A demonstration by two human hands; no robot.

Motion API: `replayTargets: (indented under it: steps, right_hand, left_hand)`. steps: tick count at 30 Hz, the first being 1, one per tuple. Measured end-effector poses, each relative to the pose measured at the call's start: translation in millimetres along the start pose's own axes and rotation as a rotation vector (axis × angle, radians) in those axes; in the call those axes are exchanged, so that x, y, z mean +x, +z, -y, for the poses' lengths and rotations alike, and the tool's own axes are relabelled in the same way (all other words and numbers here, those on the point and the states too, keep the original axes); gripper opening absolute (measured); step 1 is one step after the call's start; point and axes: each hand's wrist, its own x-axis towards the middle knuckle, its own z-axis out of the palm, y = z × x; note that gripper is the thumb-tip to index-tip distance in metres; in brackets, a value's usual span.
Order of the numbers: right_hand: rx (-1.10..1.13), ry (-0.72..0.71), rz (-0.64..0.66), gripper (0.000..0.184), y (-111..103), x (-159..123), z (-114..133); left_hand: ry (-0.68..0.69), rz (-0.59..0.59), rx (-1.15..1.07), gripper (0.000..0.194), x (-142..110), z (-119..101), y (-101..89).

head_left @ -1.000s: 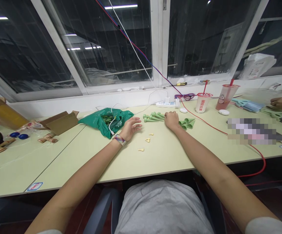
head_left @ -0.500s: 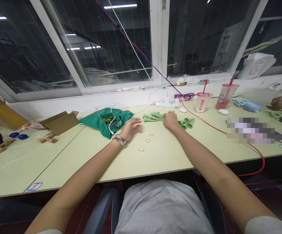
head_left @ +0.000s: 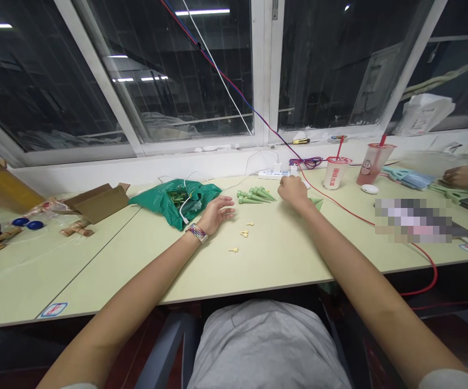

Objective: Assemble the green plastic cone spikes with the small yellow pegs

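My left hand [head_left: 216,214] rests on the table with its fingers loosely apart, holding nothing, beside a green plastic bag [head_left: 163,201]. Curled fingers point away from me on my right hand [head_left: 293,192]; whatever they hold is hidden behind the knuckles. Between my hands lies a bunch of green cone-shaped spikes [head_left: 256,195], capped ends to the left. More green cones [head_left: 317,203] are mostly covered by my right hand and wrist. Closer to me are several small pale-yellow pegs [head_left: 244,233].
Behind my right hand sits a white power strip [head_left: 274,174]. Two drink cups, one white [head_left: 336,174] and one pink [head_left: 373,165], stand to the right, near a red cable [head_left: 349,209]. An open cardboard box [head_left: 98,202] is at left. Another person's hand [head_left: 466,177] shows at far right.
My right hand has shifted right and slightly away from me, from the left bunch of spikes to over the right-hand cones. My left hand has stayed in place.
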Motion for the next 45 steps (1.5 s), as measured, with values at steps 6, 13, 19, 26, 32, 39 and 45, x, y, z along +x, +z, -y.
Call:
replayTargets:
  steps: [6,13,19,26,32,39,45]
  right_hand:
    - [-0.048,-0.139,0.391,0.044,-34.0,16.7,-66.5]
    - [-0.115,-0.215,0.497,0.052,-27.3,7.3,-118.1]
    - [-0.090,-0.266,0.182,0.046,-26.1,1.3,-106.1]
    - [0.485,-0.360,-0.056,0.034,-12.1,-13.6,-20.3]
    - [0.844,-0.333,0.071,0.032,14.8,-25.3,88.2]
    - [0.805,-0.353,0.040,0.035,34.4,-41.2,154.6]
    - [0.716,-0.318,0.070,0.059,43.6,-75.3,164.0]
  left_hand:
    - [0.022,-0.017,-0.009,0.034,4.0,0.5,-2.9]
    - [0.174,-0.083,-0.075,0.029,7.9,-7.5,-8.6]
    - [0.226,-0.059,-0.127,0.030,9.2,-18.7,-15.6]
    - [0.272,0.032,-0.046,0.034,7.8,-22.2,-21.0]
    - [0.238,0.137,0.016,0.043,7.1,-17.3,-19.8]
    - [0.285,0.001,0.001,0.043,13.8,-14.1,-24.5]
    - [0.354,-0.308,-0.163,0.034,28.5,-19.4,-42.6]
